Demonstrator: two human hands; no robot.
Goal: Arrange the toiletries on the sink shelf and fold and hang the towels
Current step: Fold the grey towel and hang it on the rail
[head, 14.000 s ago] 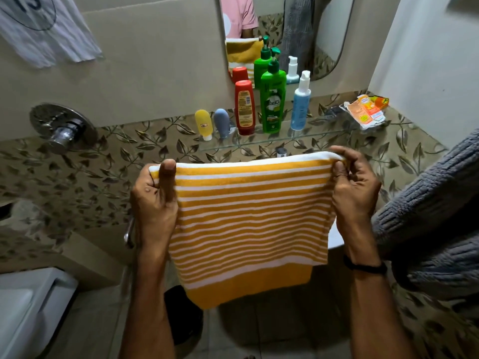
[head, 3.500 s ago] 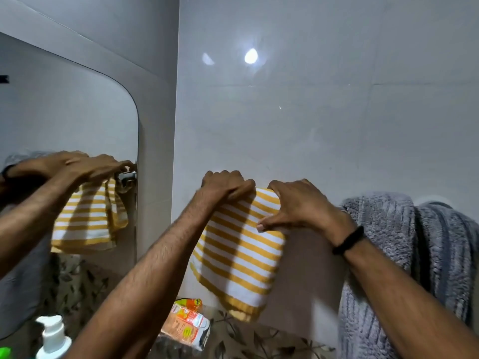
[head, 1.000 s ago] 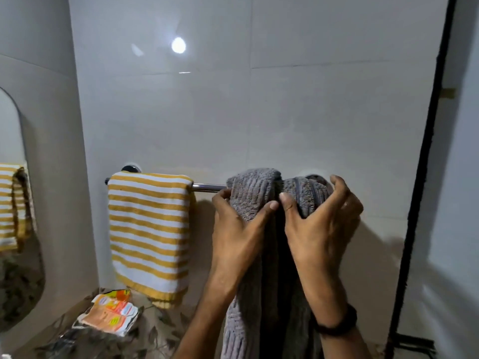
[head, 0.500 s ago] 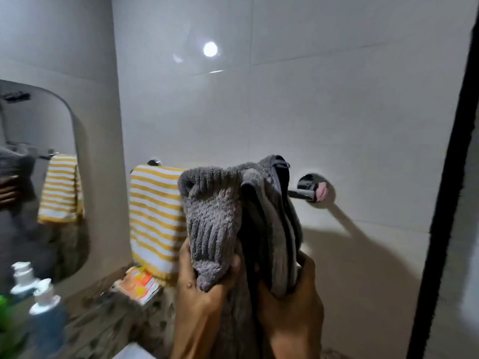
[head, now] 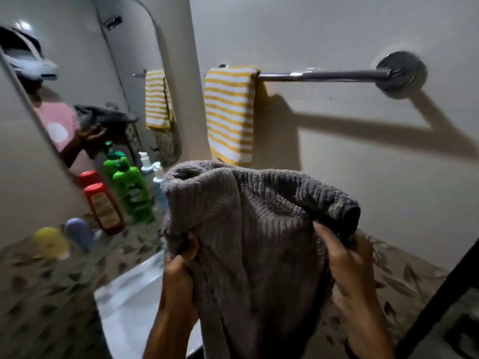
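A grey ribbed towel (head: 259,229) hangs bunched in front of me, off the rail. My left hand (head: 178,265) grips its left side and my right hand (head: 347,257) grips its right edge. A yellow-and-white striped towel (head: 229,112) hangs folded at the left end of the chrome towel rail (head: 324,75); the rest of the rail is bare. On the shelf at left stand a red bottle (head: 105,208), a green bottle (head: 133,194), a blue pump bottle (head: 159,187), a yellow tube (head: 51,242) and a blue tube (head: 79,233).
A mirror (head: 85,81) on the left wall reflects a person in a pink shirt and the towels. A white sink (head: 134,294) lies below my left hand. A dark door-frame edge (head: 440,299) crosses the lower right. Leaf-patterned tiles cover the lower walls.
The grey towel has come off the rail and now sits lower in both hands. The view has swung left and down, showing the shelf bottles and the bare rail.
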